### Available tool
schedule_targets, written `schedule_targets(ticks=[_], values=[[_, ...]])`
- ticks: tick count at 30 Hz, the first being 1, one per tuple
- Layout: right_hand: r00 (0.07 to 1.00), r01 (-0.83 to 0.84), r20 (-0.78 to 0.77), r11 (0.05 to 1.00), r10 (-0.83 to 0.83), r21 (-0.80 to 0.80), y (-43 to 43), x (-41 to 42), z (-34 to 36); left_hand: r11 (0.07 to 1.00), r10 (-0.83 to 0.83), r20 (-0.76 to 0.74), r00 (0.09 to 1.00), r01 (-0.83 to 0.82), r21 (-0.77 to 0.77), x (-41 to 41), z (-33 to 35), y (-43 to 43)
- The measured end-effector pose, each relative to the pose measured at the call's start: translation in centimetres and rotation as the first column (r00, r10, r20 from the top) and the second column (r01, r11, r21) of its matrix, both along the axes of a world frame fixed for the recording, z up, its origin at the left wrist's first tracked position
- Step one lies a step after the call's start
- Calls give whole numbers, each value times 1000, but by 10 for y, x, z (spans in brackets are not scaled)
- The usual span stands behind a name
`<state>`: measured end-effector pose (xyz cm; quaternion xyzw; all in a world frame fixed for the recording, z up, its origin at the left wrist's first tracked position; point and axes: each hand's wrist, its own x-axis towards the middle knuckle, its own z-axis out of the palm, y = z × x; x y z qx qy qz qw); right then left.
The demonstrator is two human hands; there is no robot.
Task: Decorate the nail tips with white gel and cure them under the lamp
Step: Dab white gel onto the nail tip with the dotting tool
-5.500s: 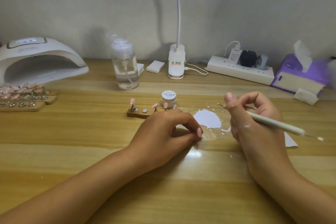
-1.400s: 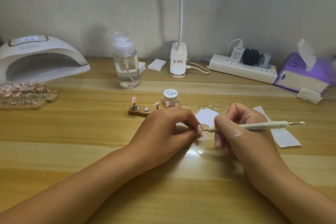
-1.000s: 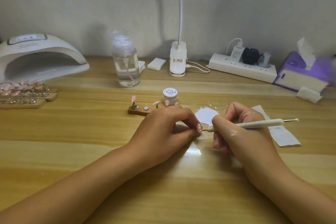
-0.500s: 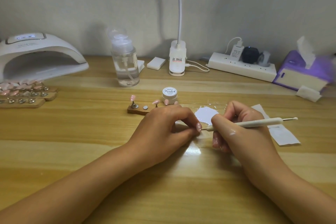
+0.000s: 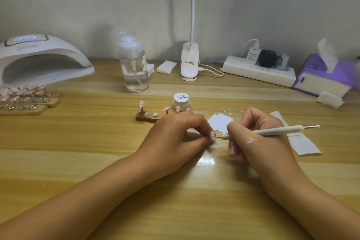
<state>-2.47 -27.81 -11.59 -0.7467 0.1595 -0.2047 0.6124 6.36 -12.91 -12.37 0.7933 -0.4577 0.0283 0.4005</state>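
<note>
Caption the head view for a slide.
Right hand holds a slim white dotting pen against the left hand's pinched fingertips.

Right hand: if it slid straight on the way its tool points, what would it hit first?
The left hand: the white tool in the right hand points at its pinched fingertips, probably holding a hidden nail tip. The gap looks almost closed, though depth is unclear.
</note>
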Motion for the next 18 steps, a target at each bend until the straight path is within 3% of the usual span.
schedule_targets(ticks=[13, 18], values=[[1000, -10, -6, 1000, 10, -4, 0, 0, -1, 1000, 29, 26, 999, -29, 3, -1, 1, 0], [998, 7, 69, 999, -11, 51, -2, -1, -1, 1000, 10, 4, 1000, -10, -3, -1, 1, -1]])
